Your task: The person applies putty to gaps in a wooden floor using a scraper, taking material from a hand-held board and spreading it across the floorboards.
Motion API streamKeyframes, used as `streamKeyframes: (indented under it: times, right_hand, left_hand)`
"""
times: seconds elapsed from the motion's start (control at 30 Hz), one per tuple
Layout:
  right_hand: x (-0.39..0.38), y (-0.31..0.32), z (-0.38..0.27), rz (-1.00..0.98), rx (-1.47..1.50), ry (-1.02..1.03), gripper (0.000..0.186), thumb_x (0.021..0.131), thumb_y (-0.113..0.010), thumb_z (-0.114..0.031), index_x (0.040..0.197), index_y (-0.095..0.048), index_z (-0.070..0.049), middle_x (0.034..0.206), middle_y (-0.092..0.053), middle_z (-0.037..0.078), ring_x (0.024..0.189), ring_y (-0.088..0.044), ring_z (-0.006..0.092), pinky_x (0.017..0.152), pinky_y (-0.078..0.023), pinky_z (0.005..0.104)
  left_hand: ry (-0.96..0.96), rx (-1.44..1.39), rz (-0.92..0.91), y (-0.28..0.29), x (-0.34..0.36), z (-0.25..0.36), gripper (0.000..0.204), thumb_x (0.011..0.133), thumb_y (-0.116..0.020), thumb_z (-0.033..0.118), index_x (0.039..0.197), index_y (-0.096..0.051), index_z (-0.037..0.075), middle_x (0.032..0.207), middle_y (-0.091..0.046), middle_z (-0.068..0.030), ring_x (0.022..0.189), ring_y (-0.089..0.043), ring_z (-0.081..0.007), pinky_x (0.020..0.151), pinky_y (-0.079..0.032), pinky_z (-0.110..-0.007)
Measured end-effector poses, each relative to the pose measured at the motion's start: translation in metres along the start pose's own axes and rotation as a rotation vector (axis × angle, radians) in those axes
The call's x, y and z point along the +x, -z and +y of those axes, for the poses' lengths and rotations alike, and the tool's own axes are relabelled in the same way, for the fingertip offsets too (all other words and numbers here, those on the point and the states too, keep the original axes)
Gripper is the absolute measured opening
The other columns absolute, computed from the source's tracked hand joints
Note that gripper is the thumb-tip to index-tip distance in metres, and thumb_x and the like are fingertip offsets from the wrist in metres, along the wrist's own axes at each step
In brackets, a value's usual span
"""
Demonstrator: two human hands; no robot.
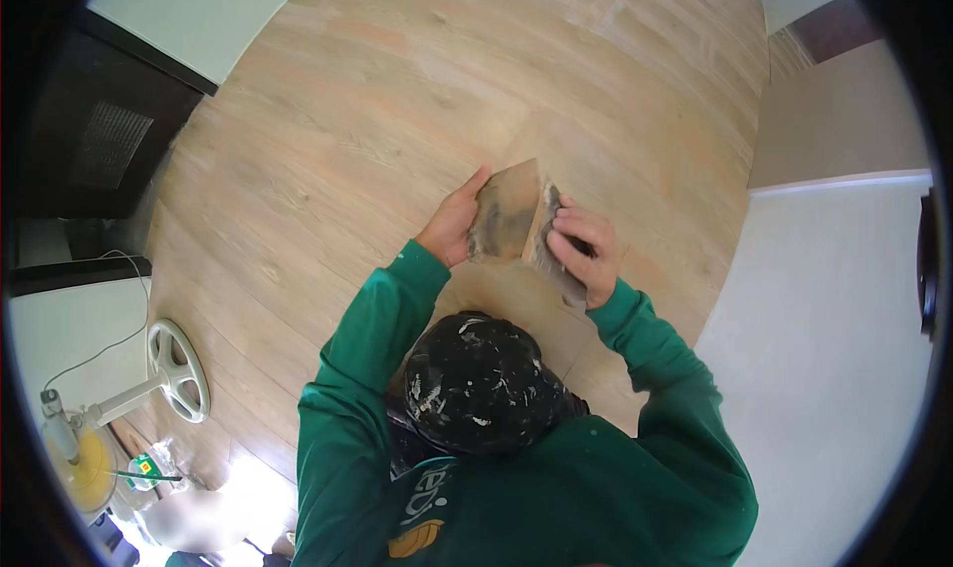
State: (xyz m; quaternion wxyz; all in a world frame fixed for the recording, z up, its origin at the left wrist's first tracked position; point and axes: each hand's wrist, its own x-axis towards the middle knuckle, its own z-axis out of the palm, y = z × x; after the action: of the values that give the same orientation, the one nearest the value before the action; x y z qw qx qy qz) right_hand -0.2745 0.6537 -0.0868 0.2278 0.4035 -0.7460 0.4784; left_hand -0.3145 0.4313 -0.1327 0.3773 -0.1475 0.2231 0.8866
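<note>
Above the floor in front of me, I hold a brown, wood-coloured, box-like piece (504, 214) with dark smudges on its face. A second side (539, 227) meets that face at an angle, and its edge looks rough and greyish. My left hand (457, 216) grips the left edge, thumb up along it and the other fingers mostly hidden behind. Curled fingers of my right hand (588, 249) press on the dark grey right side. Whether this is one folded piece or two pieces together, I cannot tell. Below it is a rounded, black, paint-spattered shape (476, 383), apparently my bent knee.
Wood-look floor (377, 120) spreads around me. A pedestal fan lies at the lower left, its round base (179, 371) on the floor and its cord (124, 339) trailing by the wall. A green package (145, 468) lies near it. A white panel (814, 339) stands at right, a dark cabinet (109, 130) at left.
</note>
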Motion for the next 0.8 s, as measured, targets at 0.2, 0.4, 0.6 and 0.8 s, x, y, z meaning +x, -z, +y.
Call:
streamKeyframes:
  times: [0.2, 0.4, 0.6, 0.8]
  right_hand:
    - [0.016, 0.014, 0.022, -0.107, -0.137, 0.168, 0.045, 0.076, -0.069, 0.002, 0.12, -0.07, -0.005, 0.122, -0.057, 0.018, 0.113, -0.058, 0.0376, 0.11, -0.039, 0.059]
    - [-0.061, 0.05, 0.085, -0.232, -0.495, -0.391, 0.058, 0.075, -0.055, 0.011, 0.131, -0.059, -0.003, 0.125, -0.056, 0.019, 0.117, -0.052, 0.0391, 0.107, -0.041, 0.0515]
    - [-0.335, 0.117, 0.113, 0.062, -0.908, -1.355, 0.045, 0.081, -0.054, 0.001, 0.125, -0.062, -0.003, 0.125, -0.055, 0.019, 0.119, -0.051, 0.0385, 0.1, -0.045, 0.047]
    - [-0.371, 0.149, 0.098, 0.029, -1.073, -1.967, 0.035, 0.088, -0.057, -0.016, 0.122, -0.066, -0.009, 0.131, -0.053, 0.015, 0.123, -0.05, 0.0374, 0.099, -0.048, 0.0486]
  left_hand:
    - [-0.201, 0.135, -0.012, -0.068, -0.024, 0.019, 0.061, 0.105, -0.041, 0.051, 0.137, -0.05, 0.0, 0.126, -0.065, -0.0127, 0.113, -0.064, -0.0244, 0.1, -0.052, -0.039]
    - [-0.252, 0.106, 0.037, -0.049, -0.044, 0.009, 0.058, 0.103, -0.045, 0.054, 0.136, -0.052, 0.006, 0.114, -0.066, -0.0077, 0.101, -0.066, -0.0217, 0.092, -0.055, -0.039]
    - [-0.439, 0.108, 0.54, 0.063, -0.103, -0.01, 0.047, 0.103, -0.047, 0.051, 0.13, -0.058, 0.014, 0.106, -0.066, -0.0029, 0.087, -0.066, -0.0155, 0.063, -0.057, -0.032]
    - [-0.518, 0.155, 0.896, 0.162, -0.208, -0.019, 0.044, 0.102, -0.053, 0.048, 0.131, -0.058, 0.015, 0.104, -0.063, 0.001, 0.087, -0.063, -0.0121, 0.07, -0.056, -0.028]
